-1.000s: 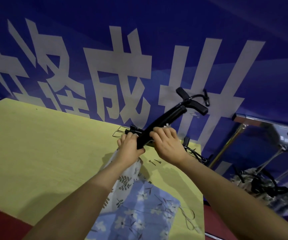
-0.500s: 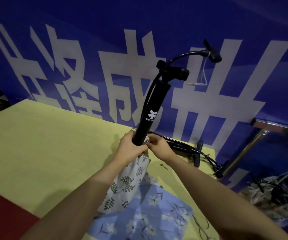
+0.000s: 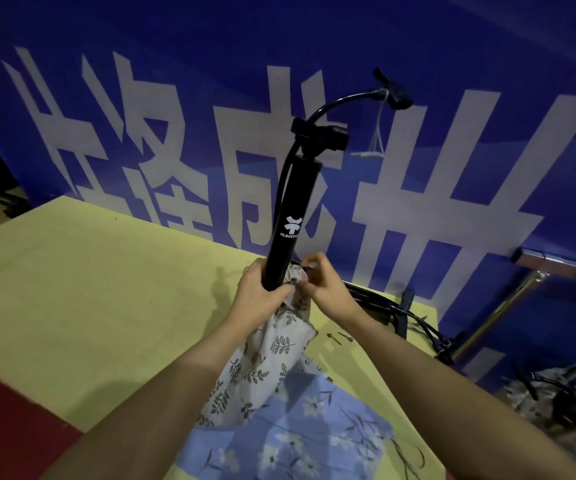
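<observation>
A black hand pump [image 3: 291, 209] stands nearly upright over the yellow table [image 3: 89, 289], its T-handle on top and a thin hose curving up to the right. Its lower end sits inside a white leaf-patterned cloth bag [image 3: 265, 358]. My left hand [image 3: 260, 294] grips the pump's barrel together with the bag's mouth. Just to the right, my right hand [image 3: 321, 289] pinches the bag's upper edge beside the barrel. The pump's foot is hidden by the cloth.
A blue flowered cloth [image 3: 286, 441] lies on the table near me. More black pumps with hoses [image 3: 397, 310] lie at the table's far right edge. A few small metal pieces [image 3: 340, 337] lie beside the bag. A blue banner [image 3: 418, 185] with white characters fills the background.
The pump went from slanted and low over the table to nearly upright. The patterned bag has been drawn up around its lower end, with both hands now at the bag's mouth.
</observation>
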{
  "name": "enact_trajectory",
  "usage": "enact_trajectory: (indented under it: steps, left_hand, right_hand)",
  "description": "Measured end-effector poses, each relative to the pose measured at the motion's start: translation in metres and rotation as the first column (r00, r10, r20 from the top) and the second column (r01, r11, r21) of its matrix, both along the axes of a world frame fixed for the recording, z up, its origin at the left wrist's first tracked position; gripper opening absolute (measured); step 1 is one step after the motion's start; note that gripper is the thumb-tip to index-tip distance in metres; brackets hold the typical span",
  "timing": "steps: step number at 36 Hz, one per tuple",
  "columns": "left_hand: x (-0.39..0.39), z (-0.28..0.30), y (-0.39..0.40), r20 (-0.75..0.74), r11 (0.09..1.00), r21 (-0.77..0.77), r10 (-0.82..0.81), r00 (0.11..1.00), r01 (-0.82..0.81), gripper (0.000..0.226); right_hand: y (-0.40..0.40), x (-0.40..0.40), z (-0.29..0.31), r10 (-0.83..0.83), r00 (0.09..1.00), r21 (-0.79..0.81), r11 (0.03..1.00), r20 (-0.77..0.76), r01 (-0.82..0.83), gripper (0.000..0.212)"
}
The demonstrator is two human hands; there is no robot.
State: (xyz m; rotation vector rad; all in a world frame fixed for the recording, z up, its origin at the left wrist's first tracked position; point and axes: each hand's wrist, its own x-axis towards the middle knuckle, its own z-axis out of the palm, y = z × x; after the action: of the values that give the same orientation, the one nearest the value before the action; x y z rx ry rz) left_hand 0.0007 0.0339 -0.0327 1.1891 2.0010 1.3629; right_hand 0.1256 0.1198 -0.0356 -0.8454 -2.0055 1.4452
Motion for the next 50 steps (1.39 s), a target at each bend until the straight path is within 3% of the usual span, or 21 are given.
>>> enact_trajectory:
  steps: [4, 11, 18, 21, 27, 34, 38, 44, 47, 50]
  left_hand:
    - [-0.005, 0.002, 0.002, 0.004, 1.0, 0.007, -0.006, 1.0, 0.006, 0.029]
    - [-0.004, 0.006, 0.002, -0.046, 1.0, 0.019, -0.013, 0.999, 0.014, 0.026]
    - [0.006, 0.002, 0.006, -0.164, 0.998, 0.021, 0.058, 0.985, -0.055, 0.027]
    - [0.011, 0.002, 0.008, -0.176, 0.997, 0.025, 0.071, 0.982, -0.068, 0.025]
    - [0.009, 0.008, 0.009, -0.169, 0.999, 0.034, -0.005, 0.986, 0.011, 0.024]
    - [0.003, 0.021, 0.009, -0.105, 0.996, 0.087, -0.005, 0.995, 0.014, 0.029]
    - [0.001, 0.027, 0.009, -0.038, 0.993, 0.118, 0.004, 0.999, 0.0, 0.03]
    - [-0.004, 0.026, 0.012, -0.089, 0.997, 0.076, 0.041, 0.995, -0.035, 0.027]
    - [-0.004, 0.022, 0.013, -0.142, 0.997, 0.053, 0.061, 0.988, -0.054, 0.025]
    - [-0.004, 0.018, 0.013, -0.175, 0.997, 0.044, 0.07, 0.982, -0.063, 0.022]
  right_hand:
    - [-0.002, -0.005, 0.002, 0.029, 0.998, 0.088, 0.996, 0.052, -0.033, 0.017]
    - [0.002, -0.015, 0.001, -0.189, 0.971, 0.306, 0.942, 0.143, 0.139, 0.005]
    - [-0.003, -0.015, 0.02, -0.238, 0.97, 0.233, 0.947, 0.046, 0.222, 0.013]
    - [-0.003, -0.017, 0.021, -0.279, 0.96, 0.2, 0.941, 0.005, 0.272, 0.006]
    - [-0.002, -0.021, 0.021, -0.351, 0.931, 0.045, 0.933, -0.105, 0.357, 0.011]
    - [0.004, -0.009, 0.025, -0.184, 0.981, 0.311, 0.937, 0.056, 0.157, 0.006]
    - [0.01, -0.003, 0.032, -0.22, 0.964, 0.362, 0.919, 0.151, 0.153, 0.023]
    - [0.012, 0.001, 0.027, -0.082, 0.939, 0.397, 0.916, 0.333, -0.061, 0.022]
    - [0.013, 0.002, 0.02, -0.147, 0.893, 0.527, 0.843, 0.425, -0.112, 0.014]
    - [0.011, 0.006, 0.019, -0.211, 0.873, 0.511, 0.858, 0.439, -0.049, 0.014]
